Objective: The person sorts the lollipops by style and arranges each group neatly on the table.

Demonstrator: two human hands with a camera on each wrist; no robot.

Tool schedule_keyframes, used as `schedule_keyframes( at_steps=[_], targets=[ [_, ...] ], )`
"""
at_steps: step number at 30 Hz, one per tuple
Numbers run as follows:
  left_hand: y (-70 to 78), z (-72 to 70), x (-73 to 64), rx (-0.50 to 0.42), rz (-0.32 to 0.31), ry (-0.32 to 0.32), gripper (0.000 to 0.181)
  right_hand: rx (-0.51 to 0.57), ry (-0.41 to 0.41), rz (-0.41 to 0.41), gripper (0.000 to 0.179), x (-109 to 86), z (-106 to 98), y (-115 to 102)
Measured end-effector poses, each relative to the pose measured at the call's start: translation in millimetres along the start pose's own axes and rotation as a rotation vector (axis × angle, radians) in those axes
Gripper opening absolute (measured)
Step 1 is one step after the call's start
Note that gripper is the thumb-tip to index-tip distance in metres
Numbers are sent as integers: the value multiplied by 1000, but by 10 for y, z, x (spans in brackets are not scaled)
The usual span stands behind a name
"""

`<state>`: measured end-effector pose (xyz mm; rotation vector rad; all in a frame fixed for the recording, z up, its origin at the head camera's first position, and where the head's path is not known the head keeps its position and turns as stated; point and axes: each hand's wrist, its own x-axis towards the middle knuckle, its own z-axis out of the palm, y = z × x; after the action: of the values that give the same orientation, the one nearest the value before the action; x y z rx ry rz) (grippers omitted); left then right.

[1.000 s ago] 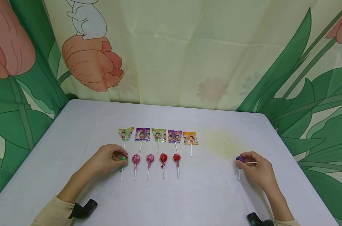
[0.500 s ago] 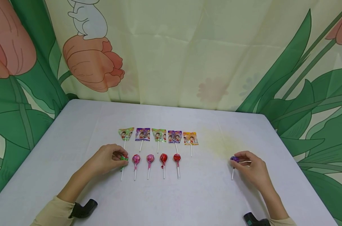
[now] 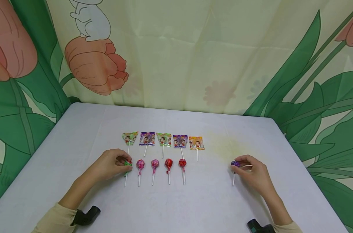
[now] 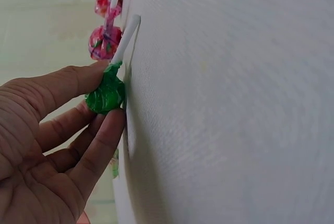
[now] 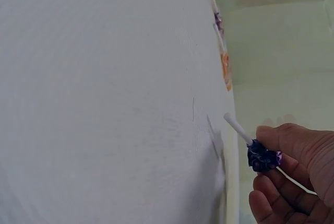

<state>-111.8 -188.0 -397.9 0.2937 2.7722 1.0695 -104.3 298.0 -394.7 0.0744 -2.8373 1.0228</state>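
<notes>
My left hand (image 3: 113, 164) pinches the wrapped head of a green lollipop (image 4: 107, 94) between thumb and fingers, at the left end of the front row. Its white stick points toward me, close over the table. Off to the right, my right hand (image 3: 253, 171) pinches a purple lollipop (image 5: 262, 156) by its head, with the stick sticking out below. Between the hands lie two pink lollipops, one pink lollipop (image 3: 140, 164) beside the green one, then two red lollipops, the nearer red lollipop (image 3: 169, 163) and the end red lollipop (image 3: 182, 162).
Behind them runs a row of flat-wrapped lollipops: a green packet (image 3: 130, 138), a purple packet (image 3: 147, 138), another green, another purple, and an orange packet (image 3: 196, 143). A white-covered table (image 3: 211, 207) holds everything. A flower-printed curtain (image 3: 176, 58) hangs behind its far edge.
My right hand has moved left across the table, carrying the purple lollipop toward the rows. The left hand stays where it was on the green lollipop.
</notes>
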Motion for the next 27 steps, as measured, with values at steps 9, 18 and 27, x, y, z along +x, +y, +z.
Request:
schedule_keyframes(
  at_steps=[9, 18, 27],
  targets=[
    [-11, 7, 0, -3, -1, 1, 27, 24, -19, -28, 31, 0, 73, -130],
    [-20, 11, 0, 0, 5, 3, 27, 40, -26, -83, 27, 32, 196, -220],
    [-14, 4, -7, -5, 12, 2, 26, 50, -55, -105, 28, 69, 308, -301]
  ],
)
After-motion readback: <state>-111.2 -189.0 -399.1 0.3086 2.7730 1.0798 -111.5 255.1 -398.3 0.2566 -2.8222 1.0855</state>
